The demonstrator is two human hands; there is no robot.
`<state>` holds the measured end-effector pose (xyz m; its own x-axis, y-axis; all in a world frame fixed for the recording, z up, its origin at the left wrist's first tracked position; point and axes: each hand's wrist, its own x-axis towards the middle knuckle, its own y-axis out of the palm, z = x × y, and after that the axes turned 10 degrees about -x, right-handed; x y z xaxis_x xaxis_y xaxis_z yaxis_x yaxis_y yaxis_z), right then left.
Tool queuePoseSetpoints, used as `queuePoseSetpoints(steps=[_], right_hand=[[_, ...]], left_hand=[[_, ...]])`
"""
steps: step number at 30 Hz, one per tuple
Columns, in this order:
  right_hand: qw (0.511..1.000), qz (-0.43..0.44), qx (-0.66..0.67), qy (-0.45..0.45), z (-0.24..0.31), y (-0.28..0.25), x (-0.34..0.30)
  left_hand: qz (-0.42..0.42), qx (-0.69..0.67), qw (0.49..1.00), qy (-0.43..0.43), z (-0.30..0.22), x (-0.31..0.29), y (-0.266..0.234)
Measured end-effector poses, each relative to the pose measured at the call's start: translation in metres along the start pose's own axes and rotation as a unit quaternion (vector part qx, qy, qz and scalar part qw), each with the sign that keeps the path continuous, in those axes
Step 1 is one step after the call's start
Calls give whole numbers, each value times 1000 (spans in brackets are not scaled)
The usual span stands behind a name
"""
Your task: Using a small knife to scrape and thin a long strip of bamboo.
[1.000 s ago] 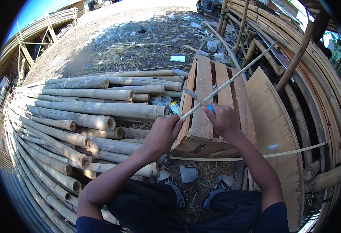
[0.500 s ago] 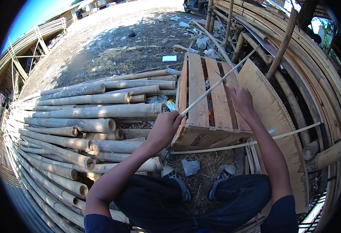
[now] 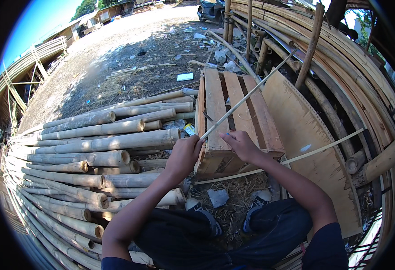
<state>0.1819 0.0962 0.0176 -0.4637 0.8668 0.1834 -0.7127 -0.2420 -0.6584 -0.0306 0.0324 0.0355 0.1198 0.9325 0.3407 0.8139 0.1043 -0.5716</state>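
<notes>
A long, thin bamboo strip (image 3: 256, 88) slants from my left hand (image 3: 183, 155) up and away to the right, over a slatted wooden crate (image 3: 215, 99). My left hand is closed on its near end, beside the crate's near left corner. My right hand (image 3: 242, 146) is closed just right of it, over the crate's near edge. A thin dark knife blade (image 3: 210, 118) shows by the strip, and a bit of blue peeks out at my right fingers; most of the handle is hidden. On the slats lies a pale curled shaving (image 3: 247, 116).
Stacked bamboo poles (image 3: 116, 146) fill the left side, cut ends toward me. A curved plywood sheet (image 3: 303, 135) leans right of the crate, and another flat strip (image 3: 328, 146) crosses the crate's near side. Long slats (image 3: 341, 58) and upright posts (image 3: 310, 45) stand at the right.
My right hand has drawn back along the strip, toward me and my left hand, with the knife. My left hand still grips the near end. The whole view has shifted slightly.
</notes>
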Motion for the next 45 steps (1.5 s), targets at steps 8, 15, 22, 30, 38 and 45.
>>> queuePoseSetpoints(steps=[8, 15, 22, 30, 38, 45], right_hand=[[957, -131, -254, 36, -19, -69, 26], [905, -166, -336, -202, -5, -31, 6], [944, -120, -287, -108, 6, -21, 3], [955, -160, -250, -18, 3, -47, 10], [929, -148, -339, -4, -8, -71, 17], [949, -102, -278, -108, 29, -19, 4]], left_hand=[[-20, -5, 1000, 0, -4, -1, 3], [17, -166, 981, -101, -11, -6, 6], [17, -126, 985, -120, -1, 2, 2], [23, -134, 979, -154, -20, 1, -2], [21, -132, 980, -148, -19, -8, 0], [14, -78, 994, -77, -21, -5, 10]])
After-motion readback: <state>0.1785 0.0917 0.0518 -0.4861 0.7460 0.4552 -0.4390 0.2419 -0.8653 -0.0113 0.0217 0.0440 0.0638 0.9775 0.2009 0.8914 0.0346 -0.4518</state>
